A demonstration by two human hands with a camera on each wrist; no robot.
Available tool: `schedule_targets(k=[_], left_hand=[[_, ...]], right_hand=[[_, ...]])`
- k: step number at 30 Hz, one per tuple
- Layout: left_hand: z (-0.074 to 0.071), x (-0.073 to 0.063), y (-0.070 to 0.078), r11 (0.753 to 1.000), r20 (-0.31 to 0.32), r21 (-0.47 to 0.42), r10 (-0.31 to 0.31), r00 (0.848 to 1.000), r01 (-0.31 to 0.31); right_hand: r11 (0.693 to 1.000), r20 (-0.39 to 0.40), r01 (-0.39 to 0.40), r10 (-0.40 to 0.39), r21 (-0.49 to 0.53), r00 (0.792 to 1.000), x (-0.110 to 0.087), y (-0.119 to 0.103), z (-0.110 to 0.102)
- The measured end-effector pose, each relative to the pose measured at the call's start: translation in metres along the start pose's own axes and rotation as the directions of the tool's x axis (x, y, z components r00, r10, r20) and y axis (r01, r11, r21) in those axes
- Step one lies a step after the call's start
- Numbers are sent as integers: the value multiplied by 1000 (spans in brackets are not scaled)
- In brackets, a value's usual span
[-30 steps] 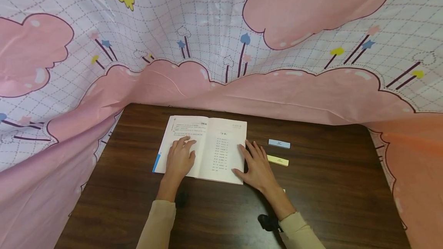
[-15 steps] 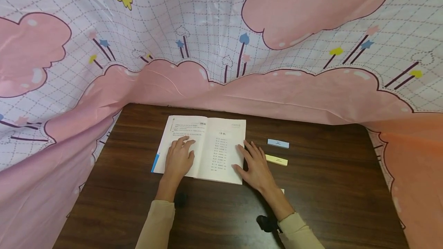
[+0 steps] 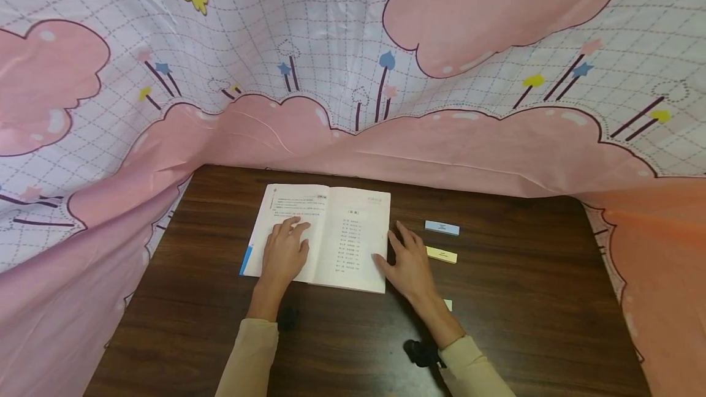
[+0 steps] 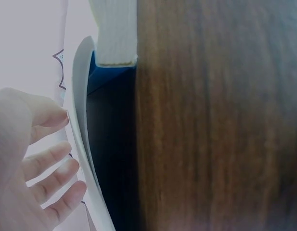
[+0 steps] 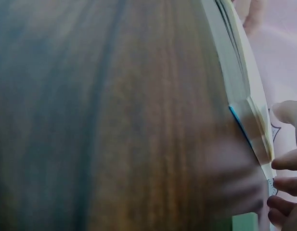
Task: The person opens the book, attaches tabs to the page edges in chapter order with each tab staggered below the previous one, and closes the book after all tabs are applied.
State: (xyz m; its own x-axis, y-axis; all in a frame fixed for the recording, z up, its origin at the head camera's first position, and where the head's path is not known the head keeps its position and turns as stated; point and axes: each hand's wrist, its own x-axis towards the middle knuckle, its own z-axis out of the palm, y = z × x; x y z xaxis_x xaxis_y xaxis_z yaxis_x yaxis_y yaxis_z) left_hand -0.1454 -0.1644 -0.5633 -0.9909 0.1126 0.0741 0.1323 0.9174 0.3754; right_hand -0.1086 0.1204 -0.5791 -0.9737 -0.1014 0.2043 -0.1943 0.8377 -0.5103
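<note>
An open book (image 3: pixel 353 274) lies on the dark wooden table, its printed pages facing up and a blue cover edge showing at the left. On its left page rests my left hand (image 3: pixel 285 249), fingers spread and lightly bent; the left wrist view shows the fingertips along the curved page (image 4: pixel 82 130). My right hand (image 3: pixel 409 267) is at the book's right edge, thumb over the page margin and the other fingers loosely spread just beyond. From the right wrist, the page block (image 5: pixel 231 72) appears close beside the fingertips. Neither hand grips anything.
Right of the book lie a blue strip (image 3: pixel 442 228) and a yellow strip (image 3: pixel 443 255), both with dark marks. A pale green strip (image 3: pixel 448 305) is partly hidden by the right wrist. A patterned pink and white cloth (image 3: pixel 358 152) hangs behind the table (image 3: pixel 524 299).
My right fingers have shifted off the right page to just past its edge, the thumb staying at the margin. The left hand and book keep their places while the head view drifts slightly.
</note>
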Motion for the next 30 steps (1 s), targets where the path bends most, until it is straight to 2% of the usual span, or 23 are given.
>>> schedule_targets(k=[4, 9, 16, 25, 30], left_hand=[[0, 1, 0, 1000, -1, 5, -2, 1000, 2], [0, 2, 1, 1000, 5, 2, -3, 1000, 3], [0, 2, 1, 1000, 4, 1, -2, 1000, 2], [-1, 0, 2, 1000, -14, -11, 9, 1000, -9], [0, 0, 1, 1000, -15, -11, 9, 1000, -10]], right_hand=[[999, 23, 8, -8, -36, 1000, -3, 1, 2], [998, 4, 13, -13, -60, 1000, -4, 0, 3], [998, 18, 19, -18, -53, 1000, -6, -2, 3], [998, -5, 59, -59, 9, 998, -7, -4, 5], [988, -66, 51, -42, 147, 997, -6, -6, 6]])
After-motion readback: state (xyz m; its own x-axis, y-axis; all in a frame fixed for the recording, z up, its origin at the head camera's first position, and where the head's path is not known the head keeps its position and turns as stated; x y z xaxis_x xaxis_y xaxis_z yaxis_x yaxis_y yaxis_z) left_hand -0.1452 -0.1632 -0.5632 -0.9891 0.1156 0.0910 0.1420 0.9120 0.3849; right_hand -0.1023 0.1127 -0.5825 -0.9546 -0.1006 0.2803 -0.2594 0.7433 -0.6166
